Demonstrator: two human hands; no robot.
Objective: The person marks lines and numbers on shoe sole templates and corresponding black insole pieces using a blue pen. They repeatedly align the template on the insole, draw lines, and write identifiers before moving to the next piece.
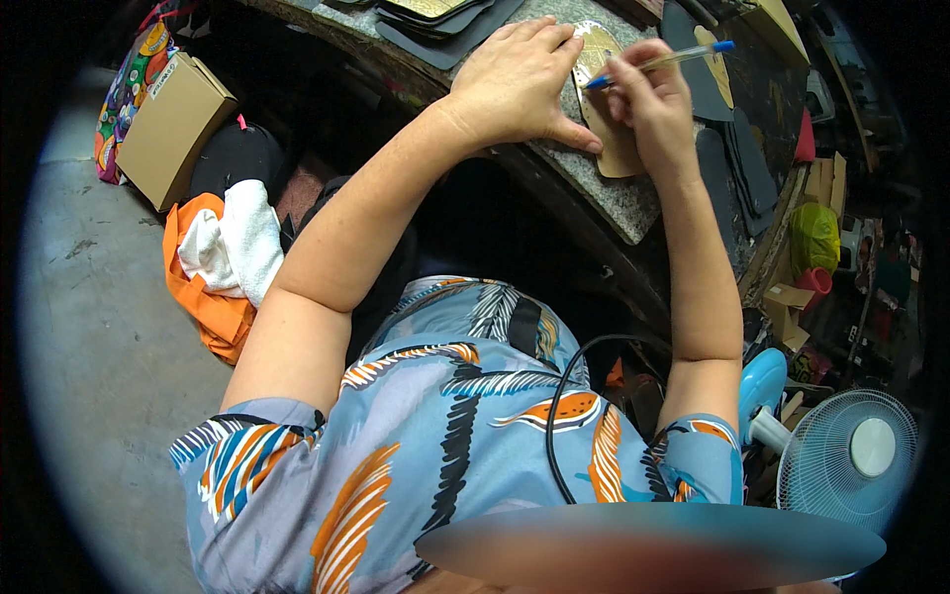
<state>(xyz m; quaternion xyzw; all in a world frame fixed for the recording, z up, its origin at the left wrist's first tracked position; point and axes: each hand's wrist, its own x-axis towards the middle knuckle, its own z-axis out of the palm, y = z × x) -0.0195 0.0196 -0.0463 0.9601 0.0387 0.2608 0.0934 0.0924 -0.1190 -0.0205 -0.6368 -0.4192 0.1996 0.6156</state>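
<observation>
Mostly clear, blue-tipped pen (675,58)

On the speckled grey stone slab (625,213) lies a tan, round-ended flat piece (616,153), with a blue-ended clear plastic pen (681,58) partly over it. Lower in view than the slab, a blue-grey fabric shirt (416,416) bears feathery orange, white and black strokes.

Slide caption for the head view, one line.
Right hand holds a blue-tipped pen at a tan, sole-shaped piece; left hand at the piece's edge, speckled slab beneath.
</observation>
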